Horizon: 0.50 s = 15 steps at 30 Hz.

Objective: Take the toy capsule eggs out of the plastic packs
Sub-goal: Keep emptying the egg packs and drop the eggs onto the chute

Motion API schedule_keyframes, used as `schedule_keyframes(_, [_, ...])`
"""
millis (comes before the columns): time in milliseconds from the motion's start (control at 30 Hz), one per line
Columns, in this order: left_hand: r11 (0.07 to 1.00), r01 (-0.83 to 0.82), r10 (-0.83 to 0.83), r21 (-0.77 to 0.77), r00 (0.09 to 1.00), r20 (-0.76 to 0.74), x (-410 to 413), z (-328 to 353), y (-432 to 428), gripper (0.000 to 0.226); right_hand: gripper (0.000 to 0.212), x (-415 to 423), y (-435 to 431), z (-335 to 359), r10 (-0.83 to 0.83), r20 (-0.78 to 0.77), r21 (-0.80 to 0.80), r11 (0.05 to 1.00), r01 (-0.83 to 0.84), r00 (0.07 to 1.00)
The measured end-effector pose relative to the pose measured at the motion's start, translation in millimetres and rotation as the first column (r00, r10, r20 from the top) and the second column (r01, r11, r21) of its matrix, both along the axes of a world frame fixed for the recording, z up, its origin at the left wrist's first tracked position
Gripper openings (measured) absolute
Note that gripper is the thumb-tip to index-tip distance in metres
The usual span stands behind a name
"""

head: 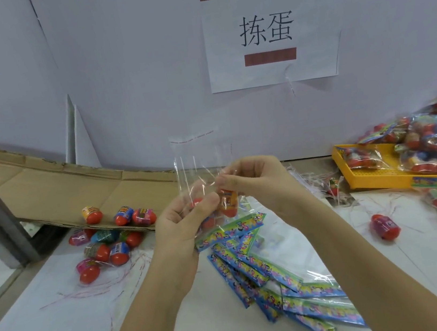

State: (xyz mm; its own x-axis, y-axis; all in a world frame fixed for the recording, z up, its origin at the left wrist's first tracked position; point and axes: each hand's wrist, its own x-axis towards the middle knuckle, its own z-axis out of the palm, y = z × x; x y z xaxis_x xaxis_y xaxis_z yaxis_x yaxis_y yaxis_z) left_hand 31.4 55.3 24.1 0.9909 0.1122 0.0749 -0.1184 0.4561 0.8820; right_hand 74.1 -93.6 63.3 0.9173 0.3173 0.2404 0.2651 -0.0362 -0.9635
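**Pack in both hands, eggs not yet out**

Obs: the plastic pack (201,167) is held up between both hands. Its printed header card (229,232) hangs below the grip and the clear film end stands above it. This is probably so the eggs can be worked toward the clear end. That is a judgement, as the pack's mouth is not clearly visible.

Left hand (186,223): thumb and fingers curl round the lower pack, pinching through the film at a red egg (197,204). It appears to steady the contents.

Right hand (253,180): the fingertips are pinched narrow on the film just above an orange egg (228,204). Both eggs sit inside the film, between the two hands.

Around the grip:
- Left: loose eggs (104,237) are heaped at the edge of the cardboard (60,187). This is likely the output pile.
- Beneath and nearer the wearer: empty packs (284,282) lie fanned out, apparently discards.
- Far right: a yellow tray (381,174) holds full packs (433,140), the supply, so plenty remains to do.

Next: likely squeeze the eggs out. The thin film may tear or slip.
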Motion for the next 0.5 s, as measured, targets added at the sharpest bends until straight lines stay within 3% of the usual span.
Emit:
schedule_keyframes(167, [0.997, 0.069, -0.067, 0.034, 0.996, -0.055, -5.0, -0.3, -5.8, 0.040, 0.009, -1.5, 5.5, -2.1, -0.017, 0.050, 0.084, 0.996, 0.012, 0.999])
schedule_keyframes(300, [0.999, 0.030, -0.029, 0.023, 0.998, -0.055, -5.1, -1.7, -9.9, 0.031, 0.009, -8.2, 11.5, -0.8, -0.043, 0.070, 0.073, 0.997, 0.038, 0.997])
schedule_keyframes(367, [1.000, 0.021, -0.021, 0.001, 0.998, -0.065, -4.2, -1.6, -7.8, 0.030, 0.031, -7.9, -2.3, 12.4, -0.058, 0.110, 0.022, 0.998, 0.056, 0.992])
schedule_keyframes(500, [1.000, 0.023, -0.022, 0.013, 0.997, -0.079, -2.0, -1.1, -5.9, 0.025, 0.034, -10.5, -88.6, 44.5, -0.362, 0.175, 0.187, 0.925, 0.330, 0.915])
